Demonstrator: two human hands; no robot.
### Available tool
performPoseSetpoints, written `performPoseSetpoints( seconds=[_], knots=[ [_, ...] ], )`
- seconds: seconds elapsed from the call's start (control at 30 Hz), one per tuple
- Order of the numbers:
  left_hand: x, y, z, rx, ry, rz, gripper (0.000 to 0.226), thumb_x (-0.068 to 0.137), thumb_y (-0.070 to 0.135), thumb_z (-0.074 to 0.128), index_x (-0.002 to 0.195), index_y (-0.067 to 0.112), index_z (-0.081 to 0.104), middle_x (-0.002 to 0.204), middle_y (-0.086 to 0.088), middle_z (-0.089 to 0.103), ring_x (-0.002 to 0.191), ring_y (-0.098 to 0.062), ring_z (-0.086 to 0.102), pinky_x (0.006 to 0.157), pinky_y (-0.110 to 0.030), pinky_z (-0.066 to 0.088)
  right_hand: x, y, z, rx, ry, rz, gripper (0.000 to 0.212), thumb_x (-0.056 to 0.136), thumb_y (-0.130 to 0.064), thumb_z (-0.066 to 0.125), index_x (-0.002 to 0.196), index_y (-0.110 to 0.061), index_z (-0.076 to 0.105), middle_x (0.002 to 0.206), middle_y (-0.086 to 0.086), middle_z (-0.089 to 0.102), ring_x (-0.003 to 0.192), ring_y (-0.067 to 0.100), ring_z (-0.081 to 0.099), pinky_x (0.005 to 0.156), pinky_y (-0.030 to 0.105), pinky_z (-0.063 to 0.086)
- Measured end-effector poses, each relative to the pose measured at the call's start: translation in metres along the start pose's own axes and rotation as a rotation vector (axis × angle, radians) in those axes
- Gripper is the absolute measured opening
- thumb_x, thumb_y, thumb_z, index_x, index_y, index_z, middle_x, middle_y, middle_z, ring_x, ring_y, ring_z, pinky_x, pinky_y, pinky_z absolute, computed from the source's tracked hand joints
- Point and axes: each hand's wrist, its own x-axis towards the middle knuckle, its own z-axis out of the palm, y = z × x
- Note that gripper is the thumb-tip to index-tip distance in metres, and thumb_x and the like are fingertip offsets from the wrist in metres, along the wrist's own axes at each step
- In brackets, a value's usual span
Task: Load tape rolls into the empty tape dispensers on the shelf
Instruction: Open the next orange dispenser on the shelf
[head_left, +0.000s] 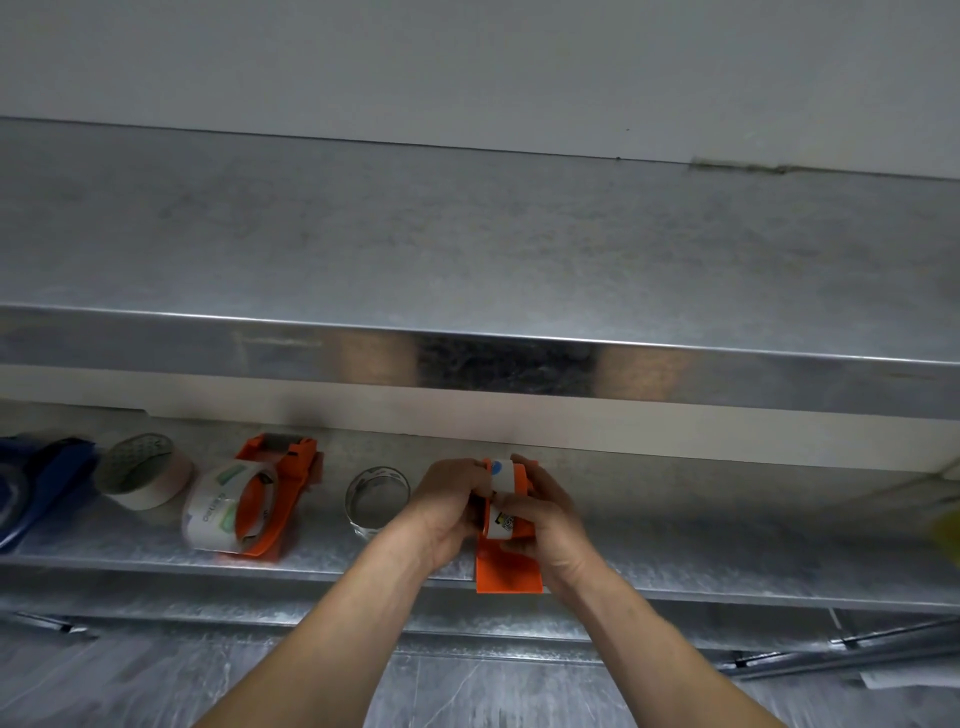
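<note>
galvanized metal shelf (675, 579), mottled sheen

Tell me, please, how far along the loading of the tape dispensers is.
Looks done: the left orange dispenser carries a printed roll. In hand: the left hand and right hand grip a second orange dispenser with a white roll in it. Left: a clear roll and a beige roll stand loose; whether the blue dispenser is loaded cannot be told.

upper shelf (467, 364) overhanging the hands, clear tape roll (377, 501) just left
</note>
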Motion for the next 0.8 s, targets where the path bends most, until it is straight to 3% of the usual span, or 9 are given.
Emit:
performPoseSetpoints(
  seconds=[0.23, 0.33, 0.47, 0.67, 0.73, 0.8],
  knots=[
    [-0.002, 0.000, -0.001, 0.024, -0.030, 0.005, 0.039, 0.069, -0.017, 0.039, 0.100, -0.015, 0.062, 0.090, -0.028, 0.066, 0.082, -0.040, 0.065, 0.069, -0.043, 0.057, -0.001, 0.001, 0.000, 0.004, 0.079, 0.000, 0.060, 0.055, -0.025, 0.080, 0.110, -0.021, 0.054, 0.097, 0.011, 0.074, 0.095, 0.037, 0.071, 0.077, 0.057, 0.058],
    [-0.003, -0.001, -0.001, 0.052, -0.031, 0.023, 0.038, 0.069, -0.020, 0.042, 0.100, -0.015, 0.064, 0.093, -0.033, 0.067, 0.085, -0.043, 0.067, 0.074, -0.046, 0.058, -0.003, 0.000, 0.001, -0.032, 0.095, -0.025, 0.049, 0.057, -0.022, 0.078, 0.101, -0.011, 0.061, 0.088, 0.012, 0.075, 0.089, 0.038, 0.072, 0.078, 0.061, 0.056],
    [-0.002, -0.002, -0.004, 0.082, -0.042, 0.025, 0.039, 0.070, -0.022, 0.042, 0.101, -0.015, 0.065, 0.097, -0.032, 0.068, 0.089, -0.042, 0.068, 0.073, -0.043, 0.057, -0.008, -0.003, 0.003, -0.143, 0.095, -0.127, 0.017, 0.065, -0.023, 0.071, 0.082, -0.020, 0.075, 0.084, 0.011, 0.077, 0.084, 0.032, 0.073, 0.080, 0.055, 0.057],
    [-0.002, -0.007, -0.006, 0.168, -0.022, 0.077, 0.039, 0.069, -0.025, 0.049, 0.106, -0.019, 0.059, 0.087, -0.031, 0.063, 0.080, -0.034, 0.066, 0.071, -0.039, 0.055, -0.013, -0.003, 0.005, -0.214, 0.146, -0.185, 0.015, 0.067, -0.025, 0.068, 0.079, -0.016, 0.069, 0.081, 0.009, 0.074, 0.082, 0.030, 0.069, 0.075, 0.050, 0.055],
    [-0.002, -0.008, -0.005, 0.196, -0.001, 0.100, 0.036, 0.068, -0.024, 0.056, 0.098, -0.008, 0.067, 0.079, -0.019, 0.065, 0.073, -0.028, 0.066, 0.063, -0.032, 0.053, -0.012, -0.002, 0.004, -0.294, 0.160, -0.205, 0.005, 0.076, -0.021, 0.068, 0.072, -0.020, 0.065, 0.072, -0.002, 0.071, 0.071, 0.018, 0.067, 0.066, 0.042, 0.051],
    [0.000, -0.010, -0.006, 0.211, 0.040, 0.123, 0.032, 0.068, -0.020, 0.066, 0.090, 0.003, 0.069, 0.079, -0.013, 0.069, 0.076, -0.028, 0.067, 0.063, -0.031, 0.052, -0.009, 0.001, -0.001, -0.390, 0.224, -0.256, 0.016, 0.082, -0.018, 0.063, 0.068, -0.021, 0.058, 0.063, -0.006, 0.064, 0.061, 0.013, 0.058, 0.058, 0.033, 0.043]
  ],
)
